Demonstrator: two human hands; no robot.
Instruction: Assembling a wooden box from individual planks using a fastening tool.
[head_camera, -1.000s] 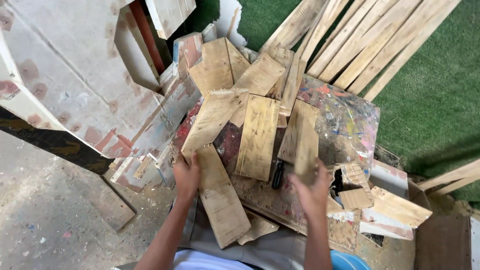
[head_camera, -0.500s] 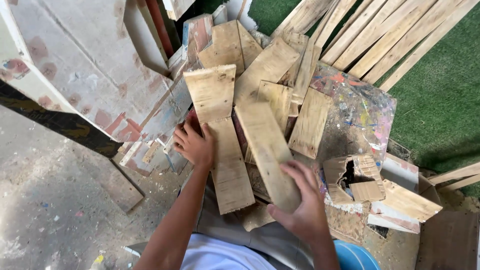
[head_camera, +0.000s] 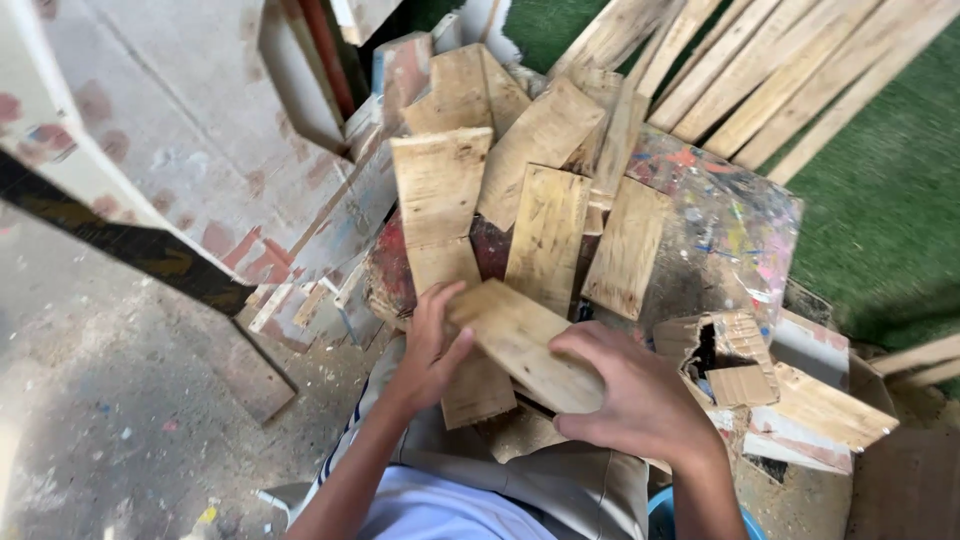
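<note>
Both hands hold one short plank (head_camera: 520, 345) above the desk (head_camera: 740, 215), just over the other planks (head_camera: 545, 235) lying there. The left hand (head_camera: 430, 345) grips its upper-left end, fingers curled over the edge, and the right hand (head_camera: 635, 395) is clamped on the lower-right end. Its long axis runs diagonally from upper left to lower right, lying across between the two hands, broad face up.

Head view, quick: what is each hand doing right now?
Left hand: closed on one end of the short wooden plank.
Right hand: closed on the plank's other end.
</note>
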